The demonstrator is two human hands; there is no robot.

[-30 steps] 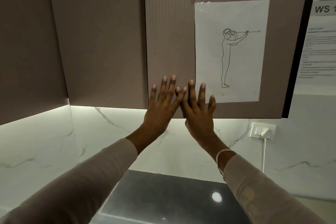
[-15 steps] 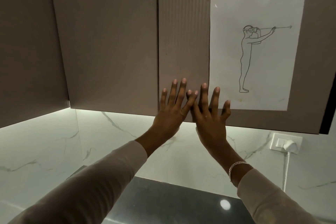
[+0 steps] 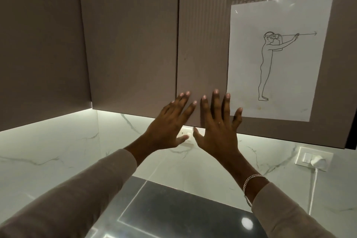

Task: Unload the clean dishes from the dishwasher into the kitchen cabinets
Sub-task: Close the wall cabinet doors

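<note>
Both arms stretch forward toward closed taupe upper kitchen cabinets [image 3: 131, 44]. My left hand [image 3: 170, 125] is held up with fingers straight and spread, palm facing the lower edge of a ribbed cabinet door [image 3: 202, 35]. Beside it my right hand [image 3: 218, 127] is also flat and spread, a silver bracelet on its wrist. Neither hand holds anything. Whether the fingertips touch the door I cannot tell. No dishes or dishwasher are in view.
A white sheet [image 3: 280, 60] with a line drawing of a standing figure is taped to the ribbed door. Below runs a lit white marble backsplash [image 3: 58, 150] with a wall socket and white plug [image 3: 314, 160]. A dark glossy hob [image 3: 173, 212] lies on the counter beneath my arms.
The view has shifted, so the cabinets and sheet now sit further right. My hands have moved slightly apart; their thumbs no longer overlap. A switch plate shows between them.
</note>
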